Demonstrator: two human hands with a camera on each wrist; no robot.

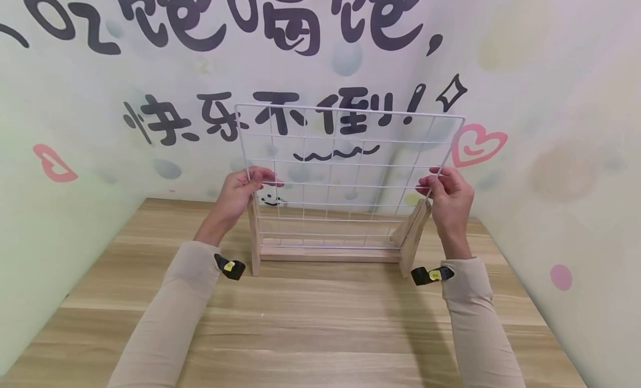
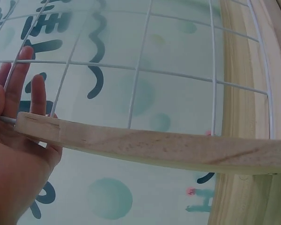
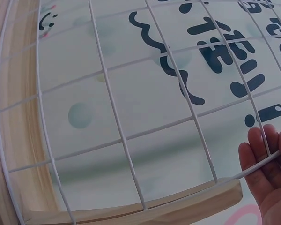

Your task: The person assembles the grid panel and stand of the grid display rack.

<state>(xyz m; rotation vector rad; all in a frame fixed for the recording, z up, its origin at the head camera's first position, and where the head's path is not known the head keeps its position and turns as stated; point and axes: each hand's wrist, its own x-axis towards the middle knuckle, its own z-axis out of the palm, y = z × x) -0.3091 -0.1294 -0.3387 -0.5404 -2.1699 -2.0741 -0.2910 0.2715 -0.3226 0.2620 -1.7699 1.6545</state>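
Observation:
A white wire grid panel (image 1: 330, 163) stands upright, leaning slightly back, with its lower edge at the crossbar (image 1: 330, 256) of a pale wooden stand. My left hand (image 1: 240, 194) holds the panel's left edge just above the left wooden upright (image 1: 254, 240), thumb in front and fingers behind. On the opposite side, my right hand (image 1: 452, 201) pinches the right edge wire, just above the right upright (image 1: 414, 240). Both wrist views show the side wires running along the wooden uprights, with the left hand (image 2: 18, 164) and right hand (image 3: 271, 187) near their tips.
The stand sits on a wood-grain table (image 1: 300, 332) near its back edge. Behind it rises a pale wall (image 1: 551, 126) with dark lettering (image 1: 345, 109) and a pink heart (image 1: 479, 146). Side walls close in on the left and right.

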